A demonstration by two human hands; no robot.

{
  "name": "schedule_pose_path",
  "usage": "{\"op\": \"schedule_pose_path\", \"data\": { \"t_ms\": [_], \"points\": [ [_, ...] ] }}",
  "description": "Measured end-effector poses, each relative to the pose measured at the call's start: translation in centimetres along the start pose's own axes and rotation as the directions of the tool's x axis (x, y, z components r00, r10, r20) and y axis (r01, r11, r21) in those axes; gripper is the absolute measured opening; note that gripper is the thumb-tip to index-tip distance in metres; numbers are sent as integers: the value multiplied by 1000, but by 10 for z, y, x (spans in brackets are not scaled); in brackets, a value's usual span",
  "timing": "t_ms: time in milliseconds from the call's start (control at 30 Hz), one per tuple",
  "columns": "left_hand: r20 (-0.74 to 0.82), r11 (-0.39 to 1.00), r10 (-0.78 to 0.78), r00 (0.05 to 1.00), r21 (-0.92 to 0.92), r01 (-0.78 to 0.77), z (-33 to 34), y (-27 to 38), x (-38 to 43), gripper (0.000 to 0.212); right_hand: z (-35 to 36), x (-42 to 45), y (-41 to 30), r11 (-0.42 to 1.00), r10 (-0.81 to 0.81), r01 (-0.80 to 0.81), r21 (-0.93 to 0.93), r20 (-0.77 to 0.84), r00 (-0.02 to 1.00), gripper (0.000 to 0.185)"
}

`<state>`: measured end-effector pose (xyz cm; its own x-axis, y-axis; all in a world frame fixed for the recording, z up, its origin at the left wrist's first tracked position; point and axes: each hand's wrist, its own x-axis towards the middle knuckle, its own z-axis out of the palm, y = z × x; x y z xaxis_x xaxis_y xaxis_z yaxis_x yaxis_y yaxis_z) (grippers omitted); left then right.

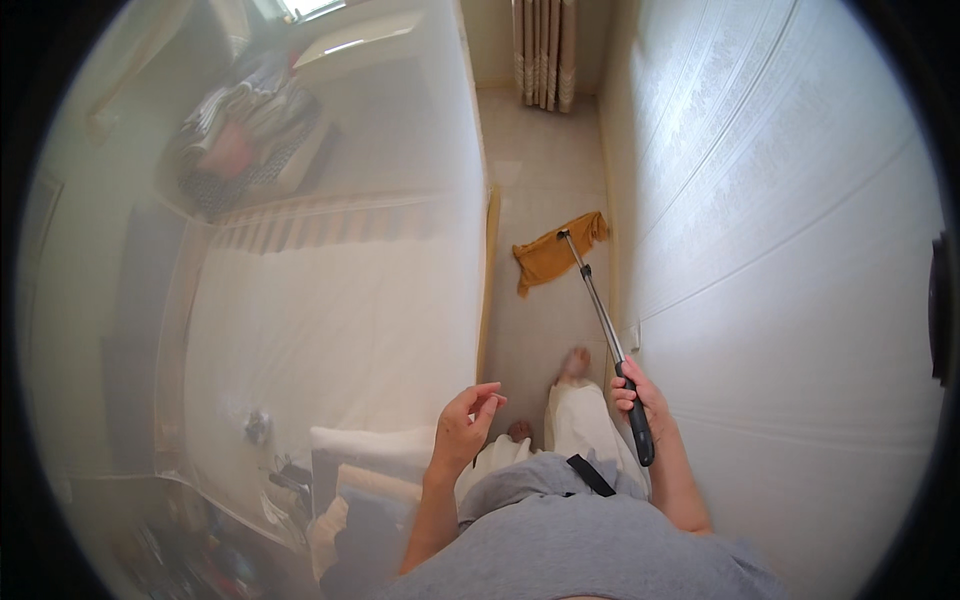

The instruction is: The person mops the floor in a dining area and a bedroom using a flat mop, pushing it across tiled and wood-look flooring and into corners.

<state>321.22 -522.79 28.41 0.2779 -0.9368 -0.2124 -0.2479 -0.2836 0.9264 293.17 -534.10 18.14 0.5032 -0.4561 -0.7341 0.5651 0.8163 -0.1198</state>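
Observation:
My right hand (637,396) is closed around the black grip of a metal-poled mop (602,311). The pole slants away from me down to the floor, where its head lies under or within a mustard-yellow cloth (551,257) spread on the pale tiles. The cloth's right end touches or nearly touches the foot of the right wall. My left hand (466,420) is raised beside the bed, with nothing in it, its fingers bent and thumb near the fingertips but apart.
A bed (330,315) behind a sheer mosquito net borders the narrow floor strip (525,322) on the left. A patterned wall (750,247) with a socket plate (635,337) runs along the right. A gathered curtain (544,56) hangs at the far end. My bare feet are on the floor.

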Motion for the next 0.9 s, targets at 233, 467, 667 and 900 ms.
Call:
{"op": "schedule_pose_path", "data": {
  "t_ms": [233, 467, 667, 900],
  "points": [
    [24, 999, -40, 999, -21, 40, -5, 40, 138, 18, 92, 88, -117, 999, 2, -3, 44, 23, 1000, 49],
    [-27, 982, -144, 989, -129, 139, -5, 124, 265, 18, 206, 164, -266, 996, 47, -51, 73, 49, 998, 31],
    [-77, 960, -234, 969, -176, 218, -1, 153, 355, 18, 297, 255, -369, 990, 80, -90, 105, 96, 992, 24],
    [-108, 938, -272, 956, -253, 238, -5, 141, 503, 19, 365, 395, -466, 984, 70, -91, 150, 141, 988, 16]
  ]
}}
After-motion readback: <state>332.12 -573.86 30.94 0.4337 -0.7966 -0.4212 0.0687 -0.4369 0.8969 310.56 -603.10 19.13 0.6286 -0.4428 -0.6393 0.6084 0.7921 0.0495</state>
